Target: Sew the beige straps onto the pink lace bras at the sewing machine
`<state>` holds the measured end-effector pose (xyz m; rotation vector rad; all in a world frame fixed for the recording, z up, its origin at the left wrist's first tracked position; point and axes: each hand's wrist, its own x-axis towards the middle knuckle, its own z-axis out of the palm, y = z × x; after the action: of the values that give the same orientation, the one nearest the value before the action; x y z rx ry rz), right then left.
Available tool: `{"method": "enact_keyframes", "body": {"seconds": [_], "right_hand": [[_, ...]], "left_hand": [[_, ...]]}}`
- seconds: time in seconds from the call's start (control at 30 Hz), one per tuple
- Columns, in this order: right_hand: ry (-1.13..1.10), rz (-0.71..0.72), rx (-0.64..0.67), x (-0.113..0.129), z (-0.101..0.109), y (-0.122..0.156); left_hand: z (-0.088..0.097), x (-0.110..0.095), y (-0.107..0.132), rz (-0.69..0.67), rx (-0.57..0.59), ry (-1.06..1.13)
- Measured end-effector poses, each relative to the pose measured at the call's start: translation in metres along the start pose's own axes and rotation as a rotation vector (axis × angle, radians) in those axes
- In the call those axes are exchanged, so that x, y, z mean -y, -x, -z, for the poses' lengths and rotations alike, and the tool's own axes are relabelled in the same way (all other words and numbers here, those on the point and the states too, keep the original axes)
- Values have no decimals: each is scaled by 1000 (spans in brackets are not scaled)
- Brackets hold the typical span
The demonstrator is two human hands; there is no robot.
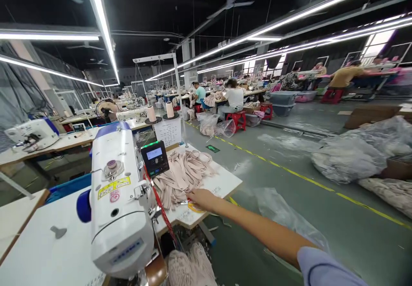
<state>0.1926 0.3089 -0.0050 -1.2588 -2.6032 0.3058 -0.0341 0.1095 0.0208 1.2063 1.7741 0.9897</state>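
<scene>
1. one of the two hands, the right hand (pixel 202 198), reached in from the lower right of my head view, its arm stretched across the floor gap to the table (pixel 227 182).
2. its fingers curled down at the scissors (pixel 195 208), by their orange handle; from where i watched, i could not tell whether they gripped it or only touched it. the left hand was out of my view.
3. the scissors lay near the table's front edge, blades pointing left, just beside the near side of the pile of beige strips (pixel 186 170).
4. that pile spread loosely over the tabletop, between the sewing machine (pixel 119 200) and the table's right-hand corner.
5. left of the pile i saw the control panel (pixel 155 158), its screen lit, with a red strap (pixel 160 200) running down below it.
6. behind the panel stood two thread cones (pixel 151 113), and a printed sheet (pixel 169 132) hung below them.
7. more beige fabric (pixel 189 266) was bundled below the table's front edge.
8. across the floor (pixel 244 161), well apart, a co-worker (pixel 234 99) in a white top sat on a red stool (pixel 237 120).
</scene>
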Motion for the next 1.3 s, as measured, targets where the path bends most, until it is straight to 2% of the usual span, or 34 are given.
{"method": "enact_keyframes", "body": {"seconds": [0.07,0.1,0.17,0.23,0.3,0.37,0.43,0.57,0.7,0.83,1.0,1.17,1.3], "right_hand": [[-7,-10,18,6,3,19],[-18,-22,24,10,4,35],[-60,-46,44,24,2,74],[-156,-63,90,45,1,117],[-365,-87,153,70,3,155],[-489,-11,224,95,6,182],[-537,71,274,118,6,197],[-503,124,270,144,-7,198],[-479,192,236,148,-17,185],[-460,214,298,149,-16,180],[-502,140,410,143,-12,186],[-606,-25,401,143,-5,194],[-654,-37,436,153,-7,195]], "left_hand": [[-3,-7,-7,-7,11,40],[-3,-4,-3,5,18,69],[1,14,22,62,23,144],[6,34,58,148,24,255],[9,48,90,229,17,405],[10,53,107,280,3,545],[9,53,111,315,-5,622],[7,53,107,330,17,664],[8,52,109,302,56,631],[12,51,111,285,70,579],[14,56,114,309,84,601],[14,69,116,342,86,704],[15,71,116,316,17,729]]}}
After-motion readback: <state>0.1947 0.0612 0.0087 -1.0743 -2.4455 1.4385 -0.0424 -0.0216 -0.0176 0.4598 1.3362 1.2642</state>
